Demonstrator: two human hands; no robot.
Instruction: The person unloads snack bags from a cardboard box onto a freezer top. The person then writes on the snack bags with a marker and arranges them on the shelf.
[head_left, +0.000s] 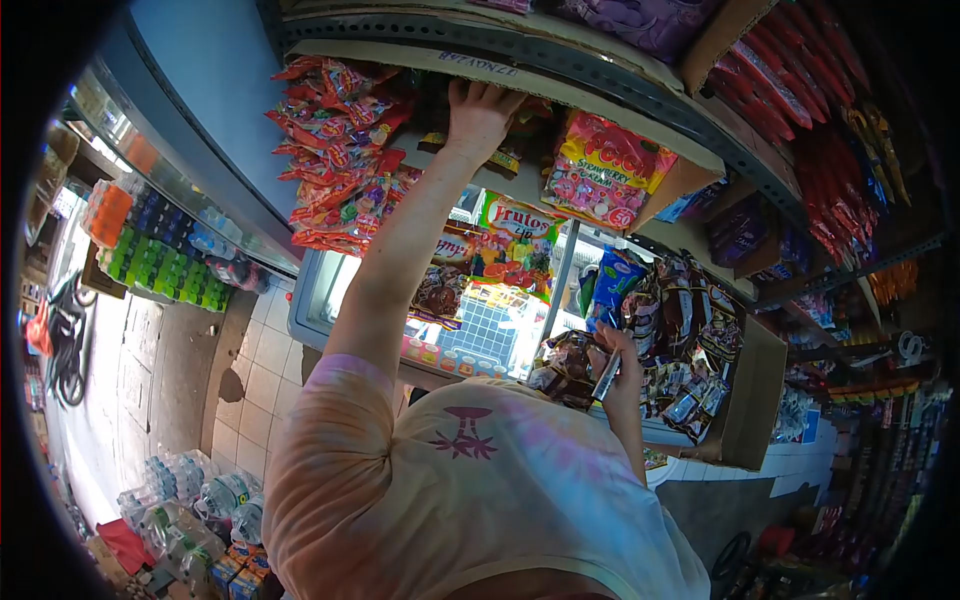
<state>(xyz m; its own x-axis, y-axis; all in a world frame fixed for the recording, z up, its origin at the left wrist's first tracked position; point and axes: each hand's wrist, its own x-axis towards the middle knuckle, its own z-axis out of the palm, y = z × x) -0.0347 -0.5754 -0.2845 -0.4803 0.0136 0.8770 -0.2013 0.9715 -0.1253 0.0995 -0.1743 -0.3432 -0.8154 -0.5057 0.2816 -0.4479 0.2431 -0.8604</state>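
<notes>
My left hand (484,118) reaches up to the cardboard-edged shelf (500,75), its fingertips hidden behind the edge, above some dark packets. Red candy packets (335,150) hang to its left, and a pink strawberry candy bag (607,170) is to its right. Lower down, my right hand (622,365) is closed around a small flat object with a pale edge (606,376), beside dark brown wrapped packets (568,362). A blue packet (617,280) lies just above that hand. A Frutos bag (517,245) rests on the glass-topped case between my hands.
An open cardboard box (752,400) of dark packets stands at the right. Shelves with red packets (790,70) rise at the upper right. A glass-fronted cooler (185,140), packs of green bottles (165,268) and wrapped clear bottles (190,500) are on the left.
</notes>
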